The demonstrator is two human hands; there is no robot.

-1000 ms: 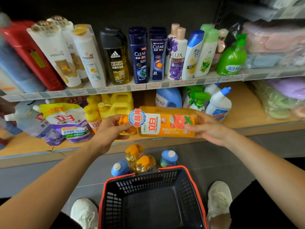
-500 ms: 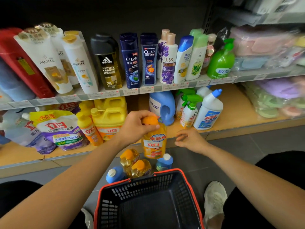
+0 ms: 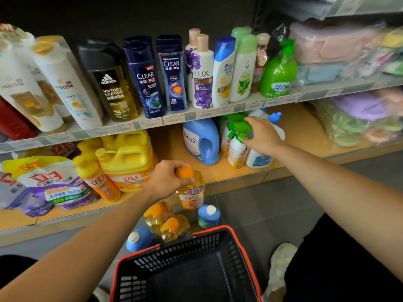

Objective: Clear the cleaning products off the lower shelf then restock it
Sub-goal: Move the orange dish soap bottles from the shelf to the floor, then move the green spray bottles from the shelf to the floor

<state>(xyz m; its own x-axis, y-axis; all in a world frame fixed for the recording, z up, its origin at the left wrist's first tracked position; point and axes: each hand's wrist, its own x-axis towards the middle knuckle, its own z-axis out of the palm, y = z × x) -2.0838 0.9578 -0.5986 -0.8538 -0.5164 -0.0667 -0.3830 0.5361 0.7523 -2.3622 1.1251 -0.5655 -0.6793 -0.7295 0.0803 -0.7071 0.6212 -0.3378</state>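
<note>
My left hand grips the orange cap of a yellow dish-soap bottle, holding it upright just in front of the lower shelf, above the floor. On the floor below stand two more yellow dish-soap bottles and two blue bottles. My right hand reaches into the lower shelf, its fingers curled round the neck of a green-trigger spray bottle. Beside that stand a blue detergent jug and a white bottle with a blue cap, partly hidden by my hand.
Yellow jugs, a small orange bottle and refill pouches fill the lower shelf's left. Shampoo bottles line the upper shelf. A black basket with a red rim sits at my feet. Bagged goods lie right.
My left hand has lowered the dish-soap bottle a little toward the floor bottles. My right hand left that bottle, rose to the shelf and took hold of the spray bottle.
</note>
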